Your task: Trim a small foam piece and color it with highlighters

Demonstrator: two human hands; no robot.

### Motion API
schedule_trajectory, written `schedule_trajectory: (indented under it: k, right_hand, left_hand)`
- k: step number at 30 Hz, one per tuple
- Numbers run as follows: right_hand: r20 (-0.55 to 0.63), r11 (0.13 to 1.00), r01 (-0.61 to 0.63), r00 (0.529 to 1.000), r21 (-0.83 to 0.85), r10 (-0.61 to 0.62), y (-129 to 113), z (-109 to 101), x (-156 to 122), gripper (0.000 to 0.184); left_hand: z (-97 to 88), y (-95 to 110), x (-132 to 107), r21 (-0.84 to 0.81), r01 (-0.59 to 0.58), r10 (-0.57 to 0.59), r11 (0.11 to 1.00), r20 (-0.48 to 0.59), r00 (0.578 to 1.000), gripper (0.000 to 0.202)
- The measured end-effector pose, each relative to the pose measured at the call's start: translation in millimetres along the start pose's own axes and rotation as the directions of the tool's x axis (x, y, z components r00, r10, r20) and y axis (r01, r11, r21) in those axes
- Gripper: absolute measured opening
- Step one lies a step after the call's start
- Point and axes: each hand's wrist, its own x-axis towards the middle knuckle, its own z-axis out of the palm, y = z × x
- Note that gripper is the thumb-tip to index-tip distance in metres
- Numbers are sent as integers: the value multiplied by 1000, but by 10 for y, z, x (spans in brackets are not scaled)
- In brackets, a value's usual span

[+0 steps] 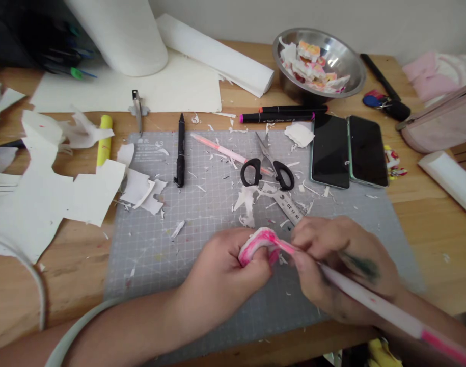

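One small curled white piece (257, 237), streaked with pink, is sitting in your left hand (225, 270) in the head view, and that hand's grip is pinching it between thumb and bent fingers. Your right hand (343, 260), smudged dark green, is pinching a pink-and-white pen (374, 303) near its tip, and the tip is touching the piece's upper right edge. You are holding both over the near part of the gray cutting mat (152, 244), which is lying on the wooden counter (76, 270).

Just beyond your hands, a metal ruler (290, 208) is lying partly hidden, with black-handled scissors (271, 160) resting behind it. A second pink-and-white pen (221, 149) is lying left of the scissors, and a black marker (181, 155) is lying farther left. Two dark-screened phones (330, 153) are resting side by side on the right. On the far right, a metal bowl (353, 61) is holding colored scraps (311, 51). A cut white sheet (45, 183) is spreading over the left side.
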Motion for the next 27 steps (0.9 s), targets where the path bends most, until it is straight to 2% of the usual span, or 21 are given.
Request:
schedule_trajectory:
  k: [5,8,12,16,18,23,27]
  right_hand:
    - [36,1000,-20,999,12,20,13,4,7,23]
    - [-7,1000,18,1000,-2,-18,19,10,11,22]
    - [34,1000,1,999,27,-2,13,9,18,21]
    - [39,999,38,998,23,-39,13,2,7,20]
    - [59,1000,3,998,27,-4,17,-3,-3,22]
    - [21,998,38,999,44,-39,21,-3,-4,21]
    - [53,1000,-23,998,21,22,29,-14,-30,24]
  left_hand:
    - [3,4,11,11,6,-6,1000,-4,1000,22]
    - [3,0,11,-11,5,-5,1000,-2,1000,21]
    - [2,1,10,-8,7,-7,1000,4,1000,22]
    - [4,5,11,16,11,-11,1000,-1,1000,22]
    - [3,8,9,19,18,-18,1000,-6,1000,23]
    - [-1,16,8,18,24,-24,1000,4,1000,23]
    - [2,16,11,3,20,-20,1000,-18,1000,23]
